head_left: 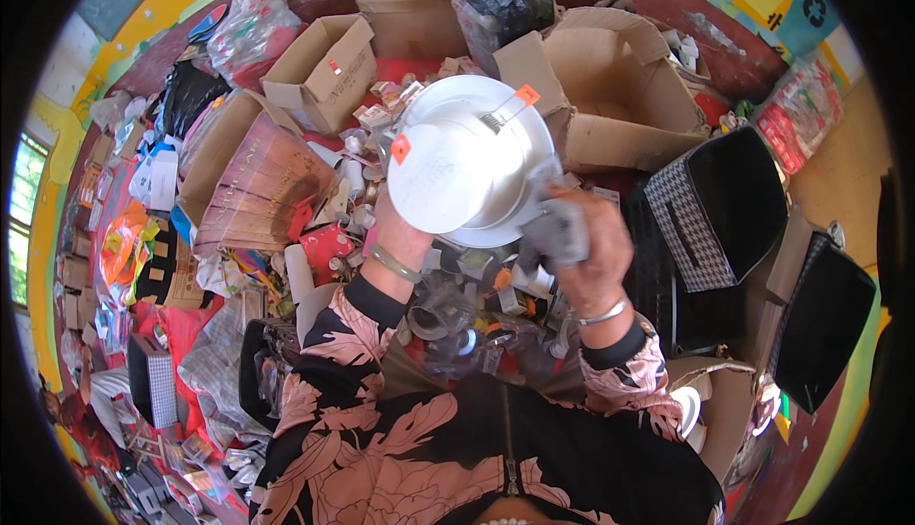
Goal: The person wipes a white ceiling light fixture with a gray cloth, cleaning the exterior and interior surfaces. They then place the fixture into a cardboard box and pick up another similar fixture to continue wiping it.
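In front of my chest is a wide white round dish (540, 158), tilted, with a smaller white round piece (434, 182) overlapping its left side. Orange stickers mark both. My left hand (402, 228) holds them from the lower left; most of its fingers are hidden behind the white pieces. A crumpled grey cloth (562, 232) is bunched in my right hand (605, 244), pressed against the dish's lower right rim. Below my hands lies a heap of small mixed items (477, 311), some in clear plastic.
A large open cardboard box (624, 134) stands at the far right, a smaller open box (324, 72) at the far left. Black bins with checked fronts (705, 211) stand on the right. A brown carton (257, 182) leans over clutter on the left.
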